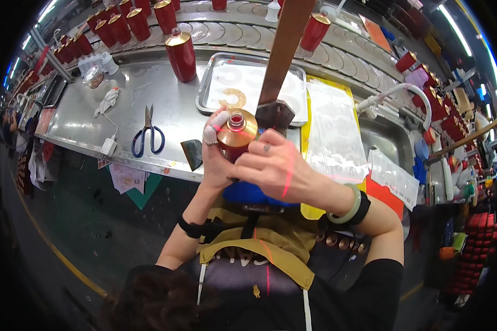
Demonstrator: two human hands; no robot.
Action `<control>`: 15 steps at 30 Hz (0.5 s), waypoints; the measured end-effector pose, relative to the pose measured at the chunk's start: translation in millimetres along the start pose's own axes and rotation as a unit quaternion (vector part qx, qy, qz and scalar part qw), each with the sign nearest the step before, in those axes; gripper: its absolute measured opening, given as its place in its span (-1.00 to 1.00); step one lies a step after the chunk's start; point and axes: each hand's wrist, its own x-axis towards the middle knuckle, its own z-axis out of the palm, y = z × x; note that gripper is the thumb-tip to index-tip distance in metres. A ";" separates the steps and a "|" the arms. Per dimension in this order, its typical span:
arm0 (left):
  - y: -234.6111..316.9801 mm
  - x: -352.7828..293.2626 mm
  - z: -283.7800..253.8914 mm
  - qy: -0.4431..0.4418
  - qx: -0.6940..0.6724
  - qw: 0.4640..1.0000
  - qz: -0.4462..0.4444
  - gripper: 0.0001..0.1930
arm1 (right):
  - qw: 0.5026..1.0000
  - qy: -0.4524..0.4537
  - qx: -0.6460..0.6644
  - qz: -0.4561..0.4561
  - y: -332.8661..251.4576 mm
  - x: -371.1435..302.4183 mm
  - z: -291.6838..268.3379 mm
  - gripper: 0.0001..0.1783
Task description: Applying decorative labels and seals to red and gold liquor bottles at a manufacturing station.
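My left hand (215, 157), with white wraps on its fingertips, is closed around a red bottle (234, 149) with a gold shoulder and a bare threaded neck. The bottle stands upright, neck up, at the table's front edge. My right hand (276, 165) is curled against the bottle's near right side, thumb toward my left hand. A small dark bit shows between the hands; what the right fingers grip is hidden. A thin red light line crosses the bottle and my right hand. Just beyond lies a gold C-shaped decal (233, 98) on white sheets in a metal tray (204, 83).
Scissors (148, 132) and a dark flat scraper (191, 154) lie left of my hands. A wooden post (284, 49) rises just behind the bottle. Another red bottle (180, 55) stands beyond. White sheets (334, 121) and a sink (389, 135) are right; a slatted conveyor (226, 36) runs behind.
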 end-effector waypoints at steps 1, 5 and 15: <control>-1.9 0.3 3.0 0.014 0.046 0.999 0.022 -0.04 | 0.998 0.025 -0.022 0.061 0.2 0.0 -0.8 -0.70; -4.5 -2.3 6.3 0.031 0.096 0.995 0.013 -0.05 | 0.987 0.085 -0.056 0.123 4.6 1.5 -4.7 -0.73; 0.1 5.8 -8.7 -0.048 -0.008 0.997 -0.060 0.01 | 0.991 0.046 -0.012 0.124 -0.6 2.4 -4.3 -0.78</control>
